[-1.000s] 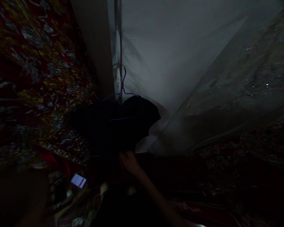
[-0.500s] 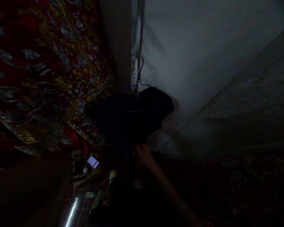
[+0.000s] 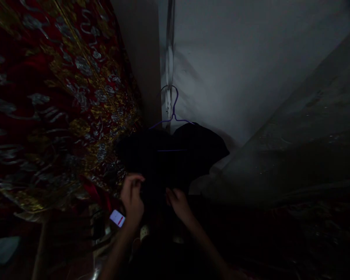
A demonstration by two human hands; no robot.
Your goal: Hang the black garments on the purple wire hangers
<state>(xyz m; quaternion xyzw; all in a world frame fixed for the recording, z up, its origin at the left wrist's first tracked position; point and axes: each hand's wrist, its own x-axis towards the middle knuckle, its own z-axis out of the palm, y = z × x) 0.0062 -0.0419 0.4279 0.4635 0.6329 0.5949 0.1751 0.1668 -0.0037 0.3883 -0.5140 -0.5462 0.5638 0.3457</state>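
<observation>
Dark garment (image 3: 175, 159) hangs on a purple hanger (image 3: 172, 112) hooked to a strip on the white wall (image 3: 236, 66), between a red and gold patterned cloth (image 3: 52, 105) and a grey glittery cloth (image 3: 303, 147). Left hand (image 3: 132, 200), fingers curled, and right hand (image 3: 178, 203) both meet its lower edge; the dark hides whether either truly grips it. A lit phone (image 3: 117, 218) lies just beside the left hand.

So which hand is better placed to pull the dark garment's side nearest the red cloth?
Probably left: the left hand sits at that side of the dark garment; the right hand is farther over, mid-hem.
</observation>
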